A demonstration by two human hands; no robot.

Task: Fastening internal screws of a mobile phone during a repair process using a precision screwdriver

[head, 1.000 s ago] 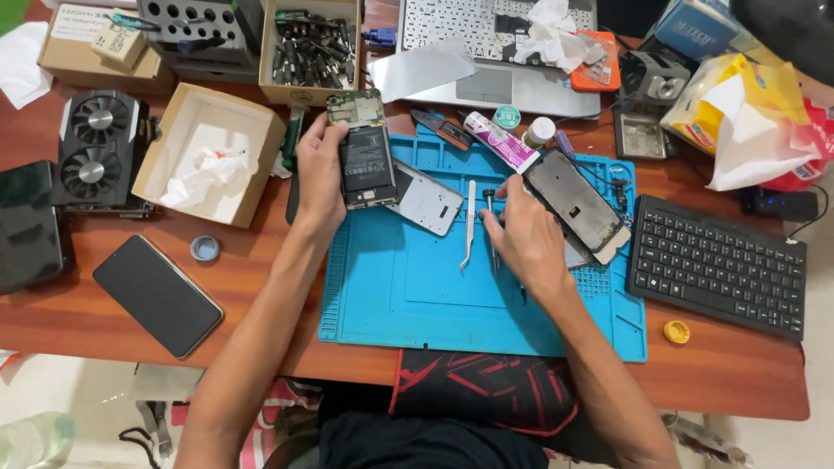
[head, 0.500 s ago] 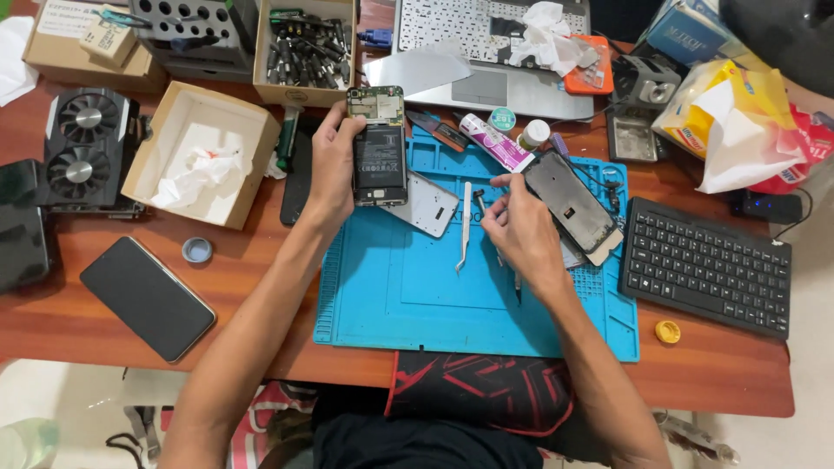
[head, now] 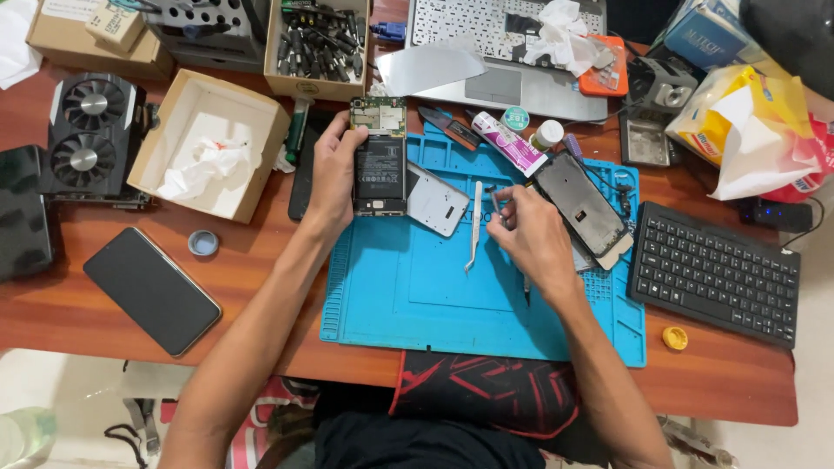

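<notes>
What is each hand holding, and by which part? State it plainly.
The left hand grips the opened phone by its left edge, thumb on the battery side. The right hand pinches a small tool; which part cannot be told.

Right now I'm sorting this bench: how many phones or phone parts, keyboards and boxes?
Phones and parts: 4 (opened phone, back cover, screen, black phone)
Keyboards: 2 (black keyboard, laptop)
Open boxes: 2 (white box, bit box)
Total: 8

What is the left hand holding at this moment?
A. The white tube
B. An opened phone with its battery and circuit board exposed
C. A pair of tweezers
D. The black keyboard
B: the left hand grips the opened phone, battery and board showing, at the blue mat's upper edge.
</notes>
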